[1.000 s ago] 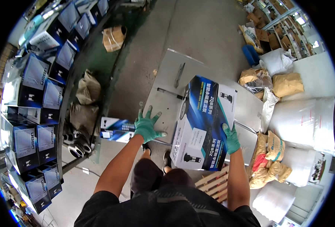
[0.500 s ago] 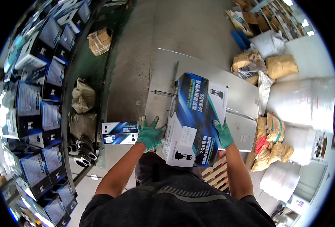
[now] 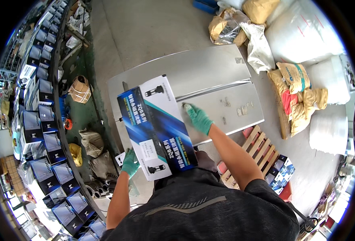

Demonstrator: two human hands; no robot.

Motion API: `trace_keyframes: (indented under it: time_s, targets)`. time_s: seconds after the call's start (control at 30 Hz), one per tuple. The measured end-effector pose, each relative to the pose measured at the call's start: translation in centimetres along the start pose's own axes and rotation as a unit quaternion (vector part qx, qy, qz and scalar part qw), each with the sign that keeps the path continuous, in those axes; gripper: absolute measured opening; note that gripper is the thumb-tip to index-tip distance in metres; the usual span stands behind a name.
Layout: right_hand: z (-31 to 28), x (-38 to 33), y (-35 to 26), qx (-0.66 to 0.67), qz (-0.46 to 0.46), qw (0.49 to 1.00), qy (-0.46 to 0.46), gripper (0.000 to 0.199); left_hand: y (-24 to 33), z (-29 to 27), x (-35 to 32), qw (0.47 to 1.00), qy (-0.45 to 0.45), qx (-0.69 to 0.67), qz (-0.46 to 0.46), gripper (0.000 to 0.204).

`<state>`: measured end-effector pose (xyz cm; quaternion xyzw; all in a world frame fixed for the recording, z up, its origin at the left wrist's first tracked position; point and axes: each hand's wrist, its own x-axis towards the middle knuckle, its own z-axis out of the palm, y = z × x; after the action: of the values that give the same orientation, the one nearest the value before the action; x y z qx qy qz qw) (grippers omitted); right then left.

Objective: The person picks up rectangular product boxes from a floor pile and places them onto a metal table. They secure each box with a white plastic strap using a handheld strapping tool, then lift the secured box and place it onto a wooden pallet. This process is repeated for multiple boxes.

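A large blue, black and white carton (image 3: 155, 124), with pump pictures on its top, lies aslant on the grey metal table (image 3: 209, 60). Beside its right edge is my right hand (image 3: 199, 119) in a green glove, fingers stretched out over the tabletop, fingertips close to the carton. At the carton's lower left side is my green-gloved left hand (image 3: 130, 164), fingers apart; some of them are partly hidden. Next to that hand, the white end of a small carton (image 3: 120, 159) shows, the rest of it covered.
Stacked boxes (image 3: 57, 172) line the left side. Sacks (image 3: 93, 142) and a brown taped carton (image 3: 80, 89) lie on the floor there. To the right are a wooden pallet (image 3: 251, 150), a blue-patterned box (image 3: 281, 172), brown paper sacks (image 3: 302, 100) and plastic-wrapped rolls (image 3: 302, 32).
The view has turned to the right. The large carton has swung round on the table and tilts the other way. My right hand has come off its side; my left hand sits lower, by its corner.
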<state>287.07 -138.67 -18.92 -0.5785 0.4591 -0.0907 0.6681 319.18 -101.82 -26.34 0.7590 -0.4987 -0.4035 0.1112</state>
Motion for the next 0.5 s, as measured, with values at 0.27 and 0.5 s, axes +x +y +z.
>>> trace_keyframes:
  time_s: [0.27, 0.5]
  targets:
    - [-16.2, 6.0, 1.3, -0.673, -0.131, 0.706, 0.180, 0.046, 13.0, -7.1, -4.3, 0.943, 0.207, -0.252, -0.061, 0.060]
    - [-19.2, 4.5, -5.8, -0.674, -0.244, 0.690, 0.097, 0.021, 25.8, -10.6, -3.6, 0.945, 0.290, -0.145, 0.045, 0.048]
